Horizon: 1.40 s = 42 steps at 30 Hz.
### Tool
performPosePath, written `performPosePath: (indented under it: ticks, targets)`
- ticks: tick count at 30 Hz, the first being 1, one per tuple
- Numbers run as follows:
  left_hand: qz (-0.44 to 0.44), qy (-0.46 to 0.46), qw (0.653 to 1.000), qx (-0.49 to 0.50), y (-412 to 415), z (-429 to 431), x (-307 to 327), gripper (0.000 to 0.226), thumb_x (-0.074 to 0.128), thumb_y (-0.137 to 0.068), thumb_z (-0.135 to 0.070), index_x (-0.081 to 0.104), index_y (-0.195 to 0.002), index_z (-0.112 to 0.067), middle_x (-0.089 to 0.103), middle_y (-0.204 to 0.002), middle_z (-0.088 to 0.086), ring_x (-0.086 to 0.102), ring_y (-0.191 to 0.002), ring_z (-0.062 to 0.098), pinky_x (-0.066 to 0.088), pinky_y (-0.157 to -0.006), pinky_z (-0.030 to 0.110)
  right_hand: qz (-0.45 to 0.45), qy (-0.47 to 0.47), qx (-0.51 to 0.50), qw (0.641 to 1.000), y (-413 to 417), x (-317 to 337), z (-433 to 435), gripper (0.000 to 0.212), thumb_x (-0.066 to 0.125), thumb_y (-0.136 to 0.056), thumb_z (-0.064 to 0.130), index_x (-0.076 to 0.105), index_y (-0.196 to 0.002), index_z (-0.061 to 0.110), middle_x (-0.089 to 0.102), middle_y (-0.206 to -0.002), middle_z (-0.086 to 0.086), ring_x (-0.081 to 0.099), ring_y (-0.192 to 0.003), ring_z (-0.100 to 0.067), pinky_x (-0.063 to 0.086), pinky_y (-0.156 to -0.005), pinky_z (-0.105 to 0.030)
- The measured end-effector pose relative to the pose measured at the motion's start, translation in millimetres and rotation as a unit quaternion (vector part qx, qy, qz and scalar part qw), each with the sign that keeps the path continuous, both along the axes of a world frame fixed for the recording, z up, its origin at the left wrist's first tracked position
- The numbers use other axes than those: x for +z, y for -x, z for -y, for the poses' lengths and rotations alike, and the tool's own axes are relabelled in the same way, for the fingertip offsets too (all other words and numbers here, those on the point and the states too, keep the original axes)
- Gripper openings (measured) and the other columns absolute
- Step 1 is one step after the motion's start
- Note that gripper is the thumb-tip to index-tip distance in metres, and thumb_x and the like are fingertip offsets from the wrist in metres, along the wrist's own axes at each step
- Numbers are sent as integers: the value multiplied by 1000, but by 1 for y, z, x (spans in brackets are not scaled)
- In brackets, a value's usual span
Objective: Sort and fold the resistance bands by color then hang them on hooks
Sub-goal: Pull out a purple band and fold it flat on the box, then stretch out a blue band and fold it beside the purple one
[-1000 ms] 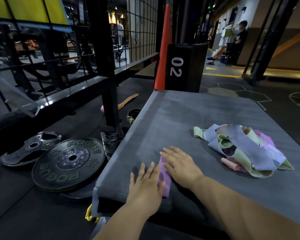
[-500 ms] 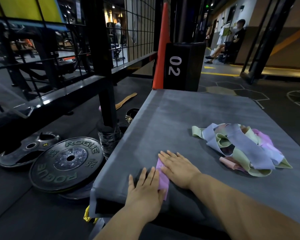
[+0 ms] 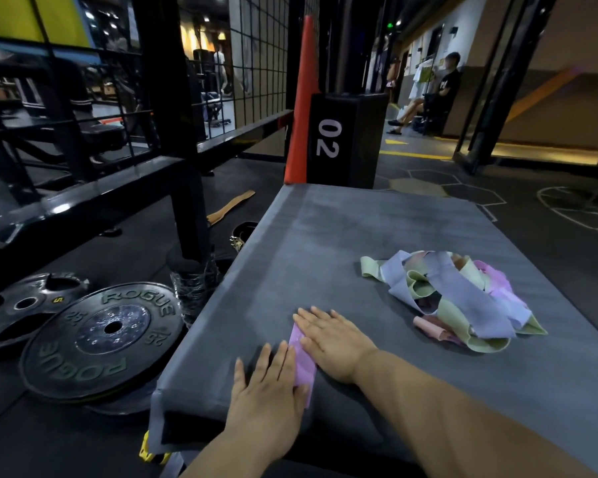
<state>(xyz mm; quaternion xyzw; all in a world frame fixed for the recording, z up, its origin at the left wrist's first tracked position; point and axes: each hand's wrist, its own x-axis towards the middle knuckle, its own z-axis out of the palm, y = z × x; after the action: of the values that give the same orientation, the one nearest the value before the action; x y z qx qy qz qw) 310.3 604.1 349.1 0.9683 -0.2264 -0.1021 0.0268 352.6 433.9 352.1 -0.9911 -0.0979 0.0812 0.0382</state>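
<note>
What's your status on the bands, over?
Left hand and right hand both flat, pressing the pink band on the pad. Pile unsorted, off to the right. Nothing in the way.

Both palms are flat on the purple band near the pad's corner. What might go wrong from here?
1. The purple band, pressed under the left hand and right hand, lies near a corner of the pad. Once released, its fold may spring open or slip off toward the weight plate.
2. In the pile, lilac, green and pink bands are tangled, so pulling one may drag others along.
</note>
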Motion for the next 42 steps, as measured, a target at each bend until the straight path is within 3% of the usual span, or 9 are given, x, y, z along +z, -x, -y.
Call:
performPosePath:
  ticks: [11,15,18,20,22,24,27,34,42]
  targets:
    - [-61,12,998,16,-5,3,9,60,11,-101,-48,-10,-153,-25,-16,-159,-12,-16,-146,11,-8,-117,52,46,-34,-28,998,15,7,5,52,19,-104,41,5,-153,34,-6,-161,15,-9,-149,-13,-6,-120,-40]
    - [-68,52,996,28,-6,10,25,64,12,-98,-57,-13,-151,-31,-26,-156,-10,-13,-147,14,-8,-117,51,97,-58,-53,992,49,22,27,69,2,-91,64,11,-153,35,-1,-160,17,-8,-148,-8,-6,-117,-31]
    - [-24,67,997,7,-1,24,34,65,15,-98,-58,-12,-152,-32,-29,-155,-8,-14,-147,14,-9,-117,48,166,-75,-108,977,85,20,63,70,10,-86,58,33,-147,32,28,-155,15,18,-146,-9,15,-119,-36]
    - [-20,75,997,-22,5,39,35,65,16,-98,-58,-10,-152,-32,-27,-156,-12,-17,-146,11,-10,-118,47,243,-86,-153,954,110,16,89,51,32,-89,47,53,-132,30,55,-134,10,48,-128,-15,43,-103,-45]
    - [-27,69,996,-55,11,59,33,64,17,-99,-57,-5,-153,-31,-23,-157,-12,-18,-146,11,-8,-118,47,296,-105,-216,924,135,14,114,39,41,-88,42,58,-122,34,62,-119,11,57,-113,-16,51,-86,-41]
    - [-37,69,994,-81,17,82,31,64,18,-99,-56,-2,-153,-29,-19,-158,-13,-17,-146,12,-8,-119,45,320,-114,-289,895,153,16,134,31,48,-90,34,59,-120,30,63,-116,5,57,-109,-25,49,-82,-42]
    - [-50,67,990,-117,27,114,29,62,19,-100,-55,2,-154,-28,-13,-160,-12,-14,-147,13,-6,-119,45,268,-150,-400,864,165,16,162,43,55,-94,26,48,-137,21,50,-136,-2,41,-126,-28,38,-102,-43]
    - [-58,76,986,-139,36,170,25,58,21,-99,-56,16,-152,-31,7,-160,-12,4,-145,16,12,-115,42,269,-214,-421,839,160,14,191,49,55,-95,25,40,-141,21,41,-143,2,30,-134,-22,32,-106,-36]
    - [-133,281,945,-103,35,208,24,46,38,-98,-47,40,-141,-29,48,-138,-13,32,-131,12,30,-107,28,293,-208,-330,873,157,18,203,12,66,-87,28,67,-81,18,56,-86,17,49,-97,-15,33,-77,-19]
